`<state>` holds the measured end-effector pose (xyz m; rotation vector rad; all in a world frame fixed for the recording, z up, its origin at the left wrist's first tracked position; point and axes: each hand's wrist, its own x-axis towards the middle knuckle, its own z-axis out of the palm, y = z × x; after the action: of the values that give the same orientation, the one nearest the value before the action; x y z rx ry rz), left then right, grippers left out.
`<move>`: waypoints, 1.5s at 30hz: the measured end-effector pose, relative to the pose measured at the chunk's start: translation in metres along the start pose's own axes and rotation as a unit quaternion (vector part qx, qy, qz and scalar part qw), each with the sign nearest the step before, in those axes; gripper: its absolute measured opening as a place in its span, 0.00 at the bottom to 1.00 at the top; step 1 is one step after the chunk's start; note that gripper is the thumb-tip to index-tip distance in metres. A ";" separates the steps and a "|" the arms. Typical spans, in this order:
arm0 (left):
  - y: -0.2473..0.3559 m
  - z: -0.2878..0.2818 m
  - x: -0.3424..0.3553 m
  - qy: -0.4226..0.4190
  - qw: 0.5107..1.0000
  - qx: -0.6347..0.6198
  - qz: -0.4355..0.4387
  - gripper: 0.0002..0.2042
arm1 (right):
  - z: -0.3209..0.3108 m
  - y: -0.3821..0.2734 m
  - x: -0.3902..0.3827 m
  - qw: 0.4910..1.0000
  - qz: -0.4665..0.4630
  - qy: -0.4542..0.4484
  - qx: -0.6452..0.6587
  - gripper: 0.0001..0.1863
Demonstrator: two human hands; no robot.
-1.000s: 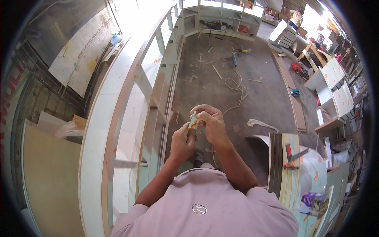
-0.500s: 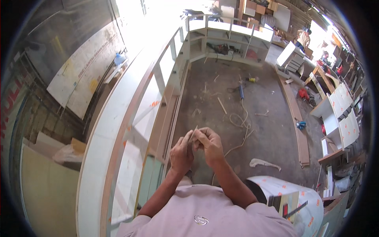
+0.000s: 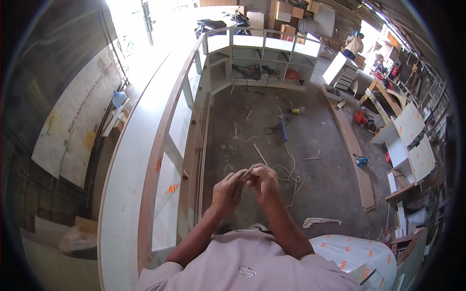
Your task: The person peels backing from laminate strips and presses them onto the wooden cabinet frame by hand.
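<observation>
Raised hands [image 3: 247, 186] hold small strip [image 3: 248, 171] pointing up-right.

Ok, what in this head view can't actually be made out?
- The small thin piece pinched between the left hand and right hand: too small, and mostly covered by the fingers, to tell its kind.
- The items on the far shelf unit: small and partly washed out by glare.
- The person at the far right: tiny, hands not readable.
- The printed white panel: cut off by the lower edge.
</observation>
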<state>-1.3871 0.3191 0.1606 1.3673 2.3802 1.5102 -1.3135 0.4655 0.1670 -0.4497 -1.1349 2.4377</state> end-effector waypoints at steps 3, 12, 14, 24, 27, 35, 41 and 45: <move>-0.029 0.012 0.043 -0.002 1.000 -0.022 -0.010 0.16 | -0.011 0.000 0.050 0.995 -0.045 0.027 -0.084 0.02; -0.104 0.059 0.186 -0.015 0.975 -0.204 -0.081 0.16 | -0.041 -0.029 0.213 1.000 -0.031 0.004 -0.003 0.06; -0.112 0.072 0.227 0.000 0.971 -0.216 -0.101 0.16 | -0.056 -0.039 0.260 0.998 -0.044 -0.021 -0.032 0.07; -0.172 0.099 0.462 0.264 0.888 -0.357 -0.118 0.15 | -0.098 -0.109 0.461 0.982 -0.024 -0.117 -0.144 0.09; -0.213 0.094 0.534 0.346 0.875 -0.310 -0.134 0.16 | -0.134 -0.107 0.506 0.975 -0.053 -0.089 -0.197 0.09; -0.339 0.064 0.716 0.451 0.761 -0.433 -0.176 0.16 | -0.219 -0.162 0.614 0.978 0.002 -0.001 -0.207 0.09; -0.439 0.042 0.850 0.489 0.742 -0.430 -0.158 0.16 | -0.309 -0.176 0.723 0.926 -0.123 0.093 -0.346 0.10; -0.473 0.014 0.942 0.457 0.751 -0.459 -0.130 0.20 | -0.407 -0.216 0.763 0.868 -0.032 0.277 -0.412 0.13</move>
<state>-2.2759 0.8846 0.1943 0.0225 1.3520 3.0147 -1.7389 1.2300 -0.0024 -1.2354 -1.7982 1.4688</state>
